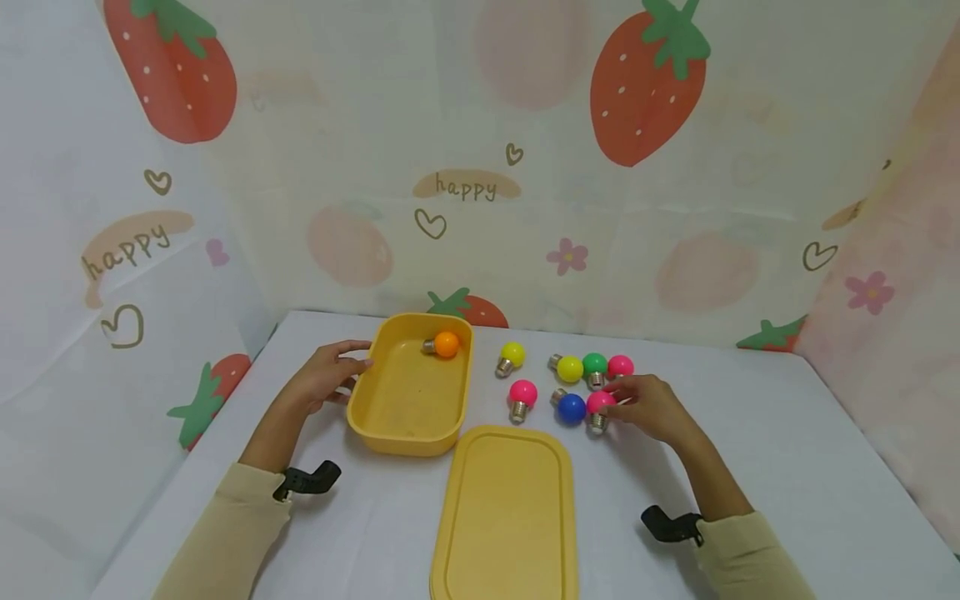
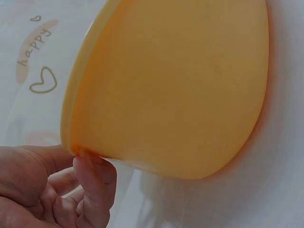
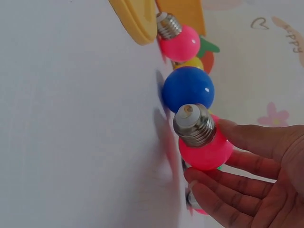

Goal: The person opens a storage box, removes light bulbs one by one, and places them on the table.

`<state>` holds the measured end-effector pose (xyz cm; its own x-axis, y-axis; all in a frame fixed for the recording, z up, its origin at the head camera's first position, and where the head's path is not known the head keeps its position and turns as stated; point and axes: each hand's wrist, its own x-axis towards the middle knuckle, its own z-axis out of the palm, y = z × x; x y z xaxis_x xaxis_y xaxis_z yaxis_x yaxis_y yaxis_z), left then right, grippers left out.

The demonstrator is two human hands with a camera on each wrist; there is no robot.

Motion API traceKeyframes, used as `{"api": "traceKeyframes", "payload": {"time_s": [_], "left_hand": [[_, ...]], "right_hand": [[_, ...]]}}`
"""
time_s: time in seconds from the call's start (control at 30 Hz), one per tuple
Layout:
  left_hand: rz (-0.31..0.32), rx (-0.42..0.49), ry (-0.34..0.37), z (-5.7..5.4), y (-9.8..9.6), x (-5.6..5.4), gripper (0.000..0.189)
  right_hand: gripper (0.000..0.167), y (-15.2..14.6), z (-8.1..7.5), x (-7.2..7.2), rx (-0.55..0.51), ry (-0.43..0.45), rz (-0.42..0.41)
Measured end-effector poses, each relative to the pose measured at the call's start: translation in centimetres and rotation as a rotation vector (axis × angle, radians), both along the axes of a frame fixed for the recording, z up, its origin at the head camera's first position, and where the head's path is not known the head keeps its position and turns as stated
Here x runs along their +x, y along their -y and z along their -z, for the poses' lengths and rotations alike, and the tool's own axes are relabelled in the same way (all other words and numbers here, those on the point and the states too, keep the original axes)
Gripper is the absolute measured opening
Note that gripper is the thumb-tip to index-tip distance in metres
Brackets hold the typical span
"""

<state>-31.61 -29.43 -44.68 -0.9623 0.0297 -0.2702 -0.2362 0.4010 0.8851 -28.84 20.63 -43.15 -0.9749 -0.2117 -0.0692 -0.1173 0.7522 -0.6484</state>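
Observation:
My left hand [image 1: 324,379] holds the left rim of a yellow plastic box [image 1: 408,446]; in the left wrist view the fingertips pinch the edge of its wall [image 2: 175,95]. Inside the box, near its far right corner, lies an orange light bulb [image 1: 447,344]. With thumb and fingers my right hand [image 1: 651,408] grips a pink light bulb [image 3: 205,152] by its round globe, the metal screw base pointing toward me. Close beside that bulb is a blue light bulb [image 1: 572,408]. Behind it stand a green bulb [image 1: 595,364] and another pink bulb [image 1: 621,366].
A yellow lid [image 1: 510,517] lies flat in front, its far edge by the box's near right corner. Between box and right hand are a yellow bulb [image 1: 513,354], a pink bulb [image 1: 522,393] and a second yellow bulb [image 1: 570,369]. A strawberry-print cloth [image 1: 480,108] hangs behind the white table.

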Motion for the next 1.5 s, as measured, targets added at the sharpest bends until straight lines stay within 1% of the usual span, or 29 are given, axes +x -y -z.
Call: {"api": "traceKeyframes", "payload": {"time_s": [0.13,0.3,0.57,0.83,1.03,1.2,1.3,1.5], "left_hand": [[0.005,-0.002,-0.005,-0.1,0.0,0.1,0.056],[-0.003,0.000,0.005,-0.1,-0.1,0.2,0.056],[-0.003,-0.009,-0.011,-0.2,-0.1,0.0,0.056],[-0.004,-0.014,0.005,-0.3,-0.2,0.1,0.056],[-0.010,-0.009,0.010,-0.2,-0.2,0.1,0.056],[-0.013,-0.011,0.012,-0.3,-0.2,0.3,0.056],[-0.012,-0.009,0.014,-0.4,-0.3,0.3,0.056],[-0.003,-0.001,0.008,-0.3,-0.2,0.3,0.056]], "right_hand": [[0.036,0.0,0.3,-0.1,0.003,0.007,-0.002],[0.041,0.1,0.5,-0.1,-0.003,0.028,-0.003],[0.038,0.1,0.6,-0.5,0.000,-0.007,-0.013],[0.037,-0.1,0.6,-0.5,0.008,-0.001,-0.011],[0.038,-0.4,0.0,-0.3,0.014,-0.034,-0.024],[0.040,-0.2,-0.4,-0.1,0.011,-0.055,-0.012],[0.041,-0.1,-1.0,0.2,0.012,-0.072,0.002],[0.037,0.2,-2.3,1.0,-0.001,-0.122,0.018]]}}
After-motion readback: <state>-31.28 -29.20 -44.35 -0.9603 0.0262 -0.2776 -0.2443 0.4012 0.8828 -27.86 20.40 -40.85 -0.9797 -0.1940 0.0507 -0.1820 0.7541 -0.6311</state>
